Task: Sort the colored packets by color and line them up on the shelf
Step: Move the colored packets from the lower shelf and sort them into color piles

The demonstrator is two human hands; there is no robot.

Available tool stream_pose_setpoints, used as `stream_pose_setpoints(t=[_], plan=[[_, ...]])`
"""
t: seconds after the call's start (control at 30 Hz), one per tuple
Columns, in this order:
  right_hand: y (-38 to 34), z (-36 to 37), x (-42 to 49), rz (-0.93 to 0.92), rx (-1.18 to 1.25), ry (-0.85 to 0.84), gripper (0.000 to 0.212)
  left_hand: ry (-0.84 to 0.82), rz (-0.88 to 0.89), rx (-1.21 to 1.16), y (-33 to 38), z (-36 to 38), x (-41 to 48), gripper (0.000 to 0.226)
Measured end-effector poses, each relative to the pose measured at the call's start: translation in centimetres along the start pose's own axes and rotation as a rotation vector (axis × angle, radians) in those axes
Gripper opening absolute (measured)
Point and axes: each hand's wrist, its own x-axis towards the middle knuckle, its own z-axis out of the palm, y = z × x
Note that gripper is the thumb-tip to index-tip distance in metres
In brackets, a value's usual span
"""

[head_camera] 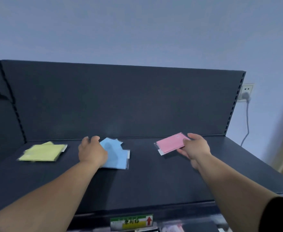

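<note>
standing beside this person, i'd say the step in hand is setting down the last colour: the right hand [195, 148] pinches a small stack of thin pink packets [170, 144] in clear plastic sleeves, thumb on top and fingers under its right end. the stack juts out leftward from the grip and tilts a little, with its free end low over the dark flat metal shelf [154, 185]. the fanned pile of pale blue packets [116, 156] sits mid-shelf. the pink ones are well off to its right, and a flat heap of yellow packets [43, 152] lies to its left, apart from it. the left hand [92, 152] rests on the left side of that blue pile with its fingers curled over the edge, gripping it as far as the blur lets me judge. to do this well, i reckon the pink stack should come down flat, about as far from the blue pile as the yellow heap is, and level with it front to back so the three read as one row. since the hold is only at one end, the loose sleeves could slide and fan out on release, so it seems wise to press them down before letting go. the blue pile is skewed and looks due for squaring up. a white wall socket [246, 92] sits far right of the blue pile.
</note>
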Motion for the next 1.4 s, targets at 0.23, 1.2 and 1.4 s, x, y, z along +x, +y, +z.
stream_pose_setpoints(t=[0.23, 1.2, 1.4], plan=[[1.4, 1.0, 2.1, -0.043, -0.22, -0.126, 0.049, 0.041, 0.158, 0.008, 0.9, 0.6, -4.7, 0.055], [6.2, 18.1, -21.7, -0.823, -0.76, -0.758, 0.048, 0.34, -0.004, 0.091, -17.1, -13.7, -12.6, 0.049], [9.0, 24.3, -32.6, -0.94, -0.59, -0.916, 0.033, 0.39, -0.1, 0.088, -27.4, -19.3, -15.1, 0.05]])
